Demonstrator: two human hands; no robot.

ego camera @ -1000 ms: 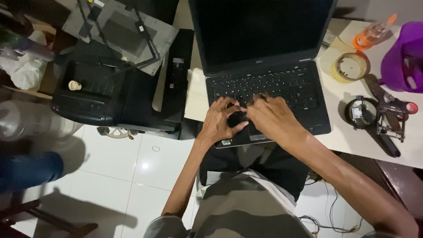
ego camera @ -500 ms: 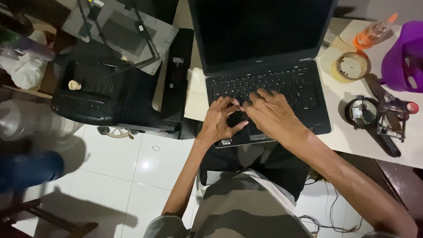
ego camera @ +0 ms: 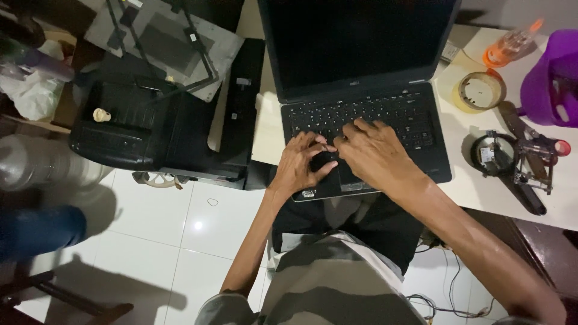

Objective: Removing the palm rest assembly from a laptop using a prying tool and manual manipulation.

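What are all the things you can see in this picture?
laptop: one, black, screen dark, open on the table in front of the person
table: one, pale, under the laptop
tape roll: one, yellowish, right of the laptop
bottle: one, clear with orange cap, lying at the table's far right
tub: one, purple, at the right edge
magnifier stand: one, dark metal, on the table's right side
printer: one, black, left of the table
plastic bag: one, white, far left
floor: white tiles, below
left hand: one, on the laptop's front part
right hand: one, fingers on the keys
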